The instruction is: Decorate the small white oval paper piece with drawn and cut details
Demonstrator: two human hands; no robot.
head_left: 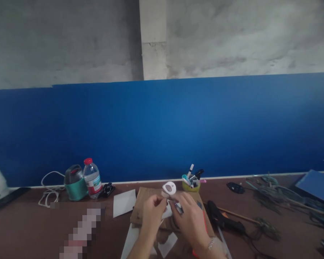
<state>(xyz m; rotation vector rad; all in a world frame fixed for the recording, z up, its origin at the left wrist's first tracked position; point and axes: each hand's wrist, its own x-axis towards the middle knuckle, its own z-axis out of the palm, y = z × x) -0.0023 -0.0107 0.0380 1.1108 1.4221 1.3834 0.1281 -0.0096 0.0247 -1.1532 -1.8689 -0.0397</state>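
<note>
My left hand is closed, thumb and fingertips pinched together over a brown cardboard piece; what they grip is mostly hidden. Facing it, my right hand has bent fingers, with a small dark, shiny thing partly showing by the thumb. A white scrap of paper shows between the two hands, under the fingertips. Just beyond them is a white rounded item with a dark pattern on its face. Nearer to me lies another cut piece of white paper. Something orange-red shows beside my right hand.
A yellow-green pen cup stands behind the cardboard. To the right lie a black glue gun, a black mouse-like object and tangled wires. Leftward are a white sheet, a water bottle and a teal container.
</note>
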